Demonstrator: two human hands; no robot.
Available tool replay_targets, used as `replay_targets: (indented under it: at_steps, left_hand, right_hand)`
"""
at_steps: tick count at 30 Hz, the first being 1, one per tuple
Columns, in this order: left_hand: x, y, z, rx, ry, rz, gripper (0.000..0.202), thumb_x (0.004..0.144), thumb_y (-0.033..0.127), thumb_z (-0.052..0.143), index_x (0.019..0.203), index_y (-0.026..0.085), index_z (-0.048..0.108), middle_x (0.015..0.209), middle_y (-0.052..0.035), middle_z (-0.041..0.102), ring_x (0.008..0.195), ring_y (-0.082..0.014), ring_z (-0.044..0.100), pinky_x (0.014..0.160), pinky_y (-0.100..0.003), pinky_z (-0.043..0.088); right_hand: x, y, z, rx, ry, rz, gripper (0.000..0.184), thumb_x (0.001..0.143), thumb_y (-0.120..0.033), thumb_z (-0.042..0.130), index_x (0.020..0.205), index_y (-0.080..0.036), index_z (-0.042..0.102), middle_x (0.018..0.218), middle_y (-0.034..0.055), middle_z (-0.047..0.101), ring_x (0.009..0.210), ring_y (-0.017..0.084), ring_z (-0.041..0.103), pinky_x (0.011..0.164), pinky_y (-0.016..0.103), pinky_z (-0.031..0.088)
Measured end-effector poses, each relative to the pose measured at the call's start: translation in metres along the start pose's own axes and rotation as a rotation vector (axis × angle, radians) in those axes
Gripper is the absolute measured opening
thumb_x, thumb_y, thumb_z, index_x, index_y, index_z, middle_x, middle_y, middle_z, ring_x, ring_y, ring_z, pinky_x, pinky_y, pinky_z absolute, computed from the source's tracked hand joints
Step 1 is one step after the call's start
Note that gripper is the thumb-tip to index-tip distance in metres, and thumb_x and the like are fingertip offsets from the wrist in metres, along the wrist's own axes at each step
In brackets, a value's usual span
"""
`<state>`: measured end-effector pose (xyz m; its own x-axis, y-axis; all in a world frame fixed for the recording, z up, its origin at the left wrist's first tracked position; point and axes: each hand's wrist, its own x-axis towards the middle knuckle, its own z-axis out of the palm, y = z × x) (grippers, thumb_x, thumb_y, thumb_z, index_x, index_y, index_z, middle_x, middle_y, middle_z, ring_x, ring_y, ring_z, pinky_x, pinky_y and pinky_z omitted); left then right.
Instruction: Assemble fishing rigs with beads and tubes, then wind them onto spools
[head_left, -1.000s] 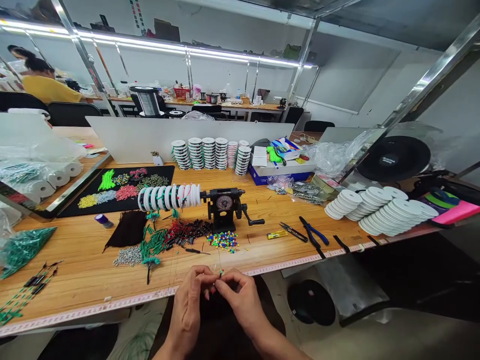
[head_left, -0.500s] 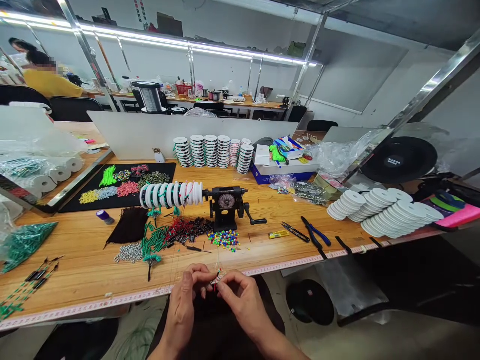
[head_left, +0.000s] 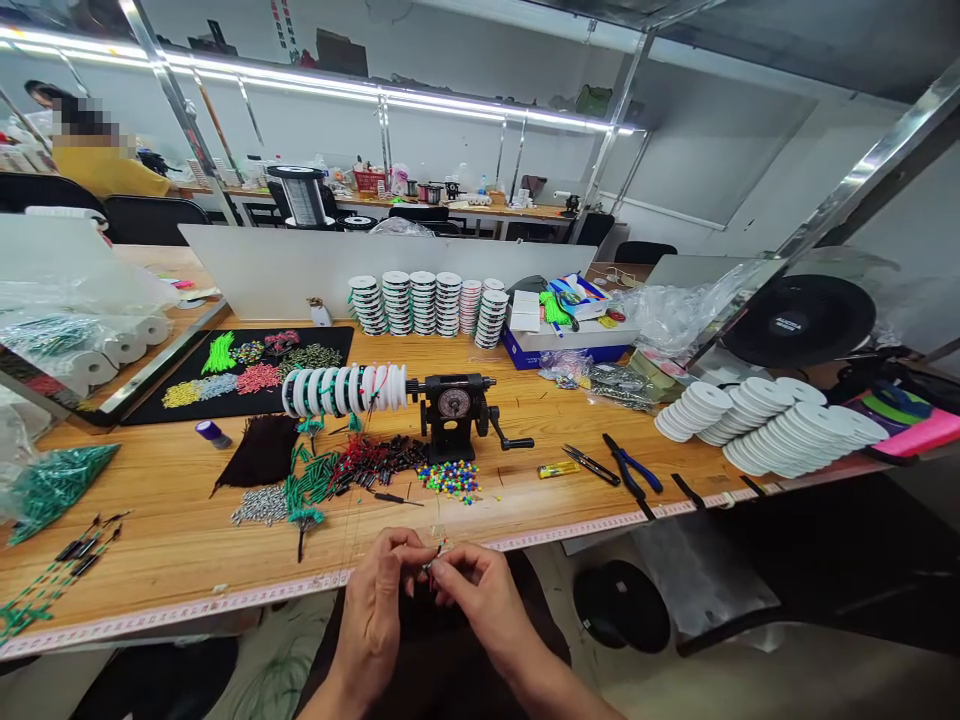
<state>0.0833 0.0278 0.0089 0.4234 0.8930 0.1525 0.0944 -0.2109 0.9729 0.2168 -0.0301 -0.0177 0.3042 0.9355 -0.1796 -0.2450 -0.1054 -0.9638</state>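
At the table's front edge, my left hand and my right hand meet, fingertips pinched on a thin line with small red, green and dark pieces. Much of this small piece is hidden by the fingers. Just beyond my hands are a pile of coloured beads, a heap of red and black parts, green sleeves and small silver pieces. Behind them stands a black hand-cranked winder with a row of white spools on its shaft.
To the right lie a yellow-cased item, thread snips and blue-handled pliers. White discs are stacked beyond. Wound spools stand at the back. A black mat holds sorted piles. Across the room sits a person in yellow.
Both hands stay together at the table's edge. The left fingers have shifted slightly right and curled closer round the small piece, and the right fingertips have moved slightly. The table items look unchanged.
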Motion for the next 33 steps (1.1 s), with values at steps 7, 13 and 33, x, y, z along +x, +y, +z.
replay_targets:
  at_steps: [7,13,33]
  left_hand:
    - [0.001,-0.001,-0.002,-0.029,-0.004,-0.024,0.062,0.098,0.059,0.032,0.084,0.018,0.078,0.089,-0.0075,0.058,0.066,-0.0171,0.059,0.056,-0.03,0.046]
    - [0.004,0.003,-0.002,0.039,-0.021,-0.014,0.056,0.098,0.056,0.037,0.077,0.019,0.075,0.083,-0.0062,0.059,0.067,-0.0176,0.058,0.059,-0.029,0.047]
    - [0.013,0.004,0.002,-0.018,0.022,-0.187,0.016,0.067,0.036,0.075,0.066,0.02,0.075,0.076,-0.0048,0.066,0.07,-0.0189,0.063,0.061,-0.026,0.052]
  right_hand:
    - [-0.003,-0.01,-0.001,-0.014,-0.018,-0.029,0.038,0.077,-0.055,0.074,0.074,-0.017,0.075,0.073,0.0056,0.073,0.063,0.018,0.065,0.063,0.027,0.052]
    - [-0.003,-0.012,-0.002,-0.144,-0.013,-0.095,0.022,0.082,-0.037,0.068,0.073,-0.019,0.075,0.07,0.0047,0.074,0.067,0.02,0.067,0.066,0.029,0.051]
    - [0.006,-0.005,0.002,0.023,0.132,-0.13,0.01,0.068,-0.029,0.068,0.064,-0.02,0.064,0.079,0.0086,0.074,0.078,0.023,0.068,0.075,0.034,0.053]
